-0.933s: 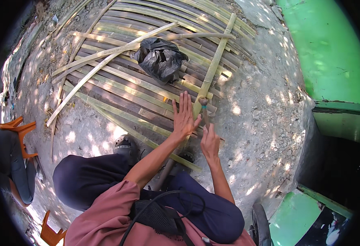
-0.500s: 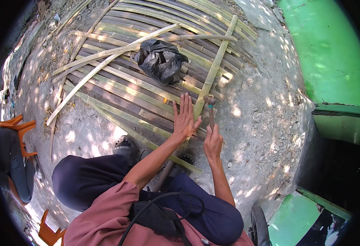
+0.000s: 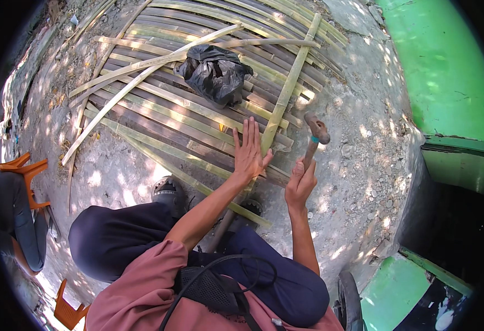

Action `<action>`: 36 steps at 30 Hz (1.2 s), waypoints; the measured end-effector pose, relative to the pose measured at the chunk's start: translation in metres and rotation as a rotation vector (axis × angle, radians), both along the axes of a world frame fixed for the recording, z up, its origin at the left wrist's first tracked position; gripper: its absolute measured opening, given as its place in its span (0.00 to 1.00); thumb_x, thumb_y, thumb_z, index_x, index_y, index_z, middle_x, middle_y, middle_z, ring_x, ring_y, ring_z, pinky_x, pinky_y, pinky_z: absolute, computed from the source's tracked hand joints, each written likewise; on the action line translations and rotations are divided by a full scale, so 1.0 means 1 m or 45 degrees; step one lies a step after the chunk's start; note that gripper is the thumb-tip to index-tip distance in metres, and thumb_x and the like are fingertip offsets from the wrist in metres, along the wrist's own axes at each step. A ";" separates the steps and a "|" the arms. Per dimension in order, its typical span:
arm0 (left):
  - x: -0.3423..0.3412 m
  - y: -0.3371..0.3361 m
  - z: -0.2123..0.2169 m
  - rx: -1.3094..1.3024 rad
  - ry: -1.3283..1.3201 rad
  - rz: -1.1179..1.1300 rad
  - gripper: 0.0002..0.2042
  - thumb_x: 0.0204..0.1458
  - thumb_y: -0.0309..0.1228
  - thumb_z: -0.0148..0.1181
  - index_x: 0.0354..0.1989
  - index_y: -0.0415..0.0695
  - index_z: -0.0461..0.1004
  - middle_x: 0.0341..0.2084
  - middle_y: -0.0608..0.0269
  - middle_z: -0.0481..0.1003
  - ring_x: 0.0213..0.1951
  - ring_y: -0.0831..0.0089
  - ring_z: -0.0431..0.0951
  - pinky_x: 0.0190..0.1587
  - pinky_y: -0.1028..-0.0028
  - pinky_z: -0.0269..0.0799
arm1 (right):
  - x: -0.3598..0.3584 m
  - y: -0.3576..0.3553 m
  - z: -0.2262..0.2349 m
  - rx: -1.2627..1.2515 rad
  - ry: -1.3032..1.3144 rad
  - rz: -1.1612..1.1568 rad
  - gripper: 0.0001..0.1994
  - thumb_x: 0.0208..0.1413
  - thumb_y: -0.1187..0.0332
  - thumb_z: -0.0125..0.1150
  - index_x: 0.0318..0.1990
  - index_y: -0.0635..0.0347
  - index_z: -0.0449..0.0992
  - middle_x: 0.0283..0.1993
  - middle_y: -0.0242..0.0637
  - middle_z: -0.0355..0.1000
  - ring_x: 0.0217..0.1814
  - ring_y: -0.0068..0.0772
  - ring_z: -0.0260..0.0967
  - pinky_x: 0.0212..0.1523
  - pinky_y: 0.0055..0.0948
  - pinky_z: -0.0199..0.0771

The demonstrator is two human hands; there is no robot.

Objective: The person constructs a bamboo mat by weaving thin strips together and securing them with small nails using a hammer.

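My left hand (image 3: 248,152) lies flat, fingers spread, on the bamboo slats (image 3: 209,148) beside a long crosswise bamboo strip (image 3: 284,100). Its thumb reaches over that strip's near part. In my right hand (image 3: 300,186) is a hammer (image 3: 317,131), gripped by its wooden handle, with a teal band below the rusty head. The hammer head is raised over the bare ground, to the right of the slats. A crumpled black plastic bag (image 3: 215,76) rests on the slats beyond my left hand.
Two loose pale strips (image 3: 121,110) cross over the slats at the left. Green panels (image 3: 440,71) stand on the right. An orange plastic chair (image 3: 29,171) and another person's leg (image 3: 24,226) are at the left edge. Gravelly ground (image 3: 358,182) surrounds the slats.
My right hand and the hammer have moved up and to the right, away from the crosswise strip. The left hand stays pressed on the slats.
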State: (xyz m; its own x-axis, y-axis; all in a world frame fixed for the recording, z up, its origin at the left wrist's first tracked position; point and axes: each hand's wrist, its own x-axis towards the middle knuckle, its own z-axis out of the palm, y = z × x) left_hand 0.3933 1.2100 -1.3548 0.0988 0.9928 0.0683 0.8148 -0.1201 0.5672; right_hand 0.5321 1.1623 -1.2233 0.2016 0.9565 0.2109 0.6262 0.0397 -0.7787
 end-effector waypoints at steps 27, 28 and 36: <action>-0.001 -0.002 -0.001 0.049 -0.030 0.016 0.53 0.57 0.52 0.61 0.82 0.26 0.45 0.84 0.39 0.41 0.86 0.47 0.36 0.82 0.35 0.27 | -0.005 -0.005 0.003 -0.101 -0.062 -0.006 0.12 0.78 0.63 0.51 0.50 0.64 0.72 0.33 0.63 0.76 0.36 0.74 0.77 0.32 0.58 0.70; 0.001 -0.001 0.001 0.048 -0.031 0.016 0.54 0.57 0.52 0.61 0.82 0.26 0.44 0.85 0.39 0.41 0.86 0.48 0.36 0.82 0.35 0.27 | -0.006 -0.004 0.008 -0.046 -0.046 -0.001 0.12 0.78 0.63 0.51 0.50 0.64 0.72 0.33 0.63 0.77 0.37 0.74 0.77 0.32 0.58 0.70; 0.007 0.000 0.019 -0.105 0.134 -0.080 0.54 0.58 0.54 0.60 0.82 0.27 0.44 0.85 0.40 0.40 0.86 0.48 0.35 0.82 0.35 0.27 | -0.005 -0.012 -0.037 -0.460 -0.369 0.175 0.10 0.78 0.63 0.53 0.52 0.61 0.73 0.32 0.59 0.78 0.37 0.72 0.78 0.32 0.59 0.70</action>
